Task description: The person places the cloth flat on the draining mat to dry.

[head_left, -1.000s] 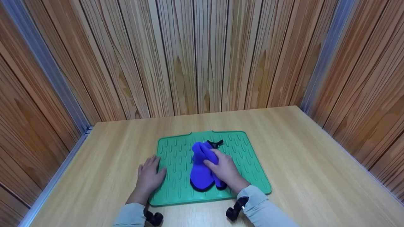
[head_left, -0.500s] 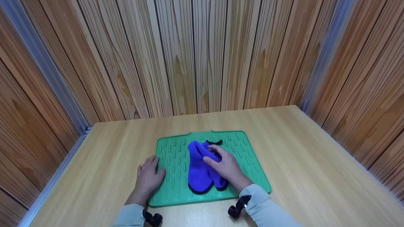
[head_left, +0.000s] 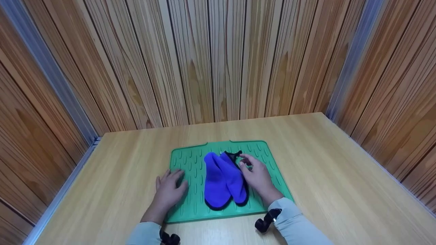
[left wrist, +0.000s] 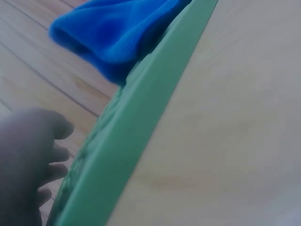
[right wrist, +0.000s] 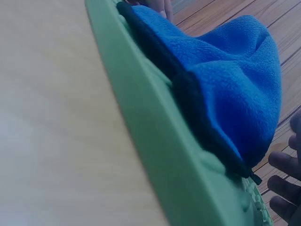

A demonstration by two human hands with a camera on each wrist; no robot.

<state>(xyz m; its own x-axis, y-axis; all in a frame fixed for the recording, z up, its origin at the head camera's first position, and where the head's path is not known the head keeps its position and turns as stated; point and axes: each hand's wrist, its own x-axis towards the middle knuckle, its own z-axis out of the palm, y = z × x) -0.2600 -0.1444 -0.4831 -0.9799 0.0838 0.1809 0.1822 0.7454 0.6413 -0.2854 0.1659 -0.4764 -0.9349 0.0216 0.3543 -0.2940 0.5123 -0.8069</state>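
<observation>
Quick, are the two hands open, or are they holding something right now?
Left hand: open, over the green mat.
Right hand: open, holding nothing, beside the blue-purple cloth.

Wood-plank back wall (head_left: 201, 61), matching L/R side walls (head_left: 402, 85), blue-grey metal corner strips (head_left: 353, 54), lt. wood tabletop (head_left: 327, 163)

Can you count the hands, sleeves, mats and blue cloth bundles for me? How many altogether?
Hands: 2 (left hand, right hand)
Sleeves: 2 (left sleeve, right sleeve)
Mats: 1 (green mat)
Cloth bundles: 1 (blue cloth bundle)
Total: 6
</observation>
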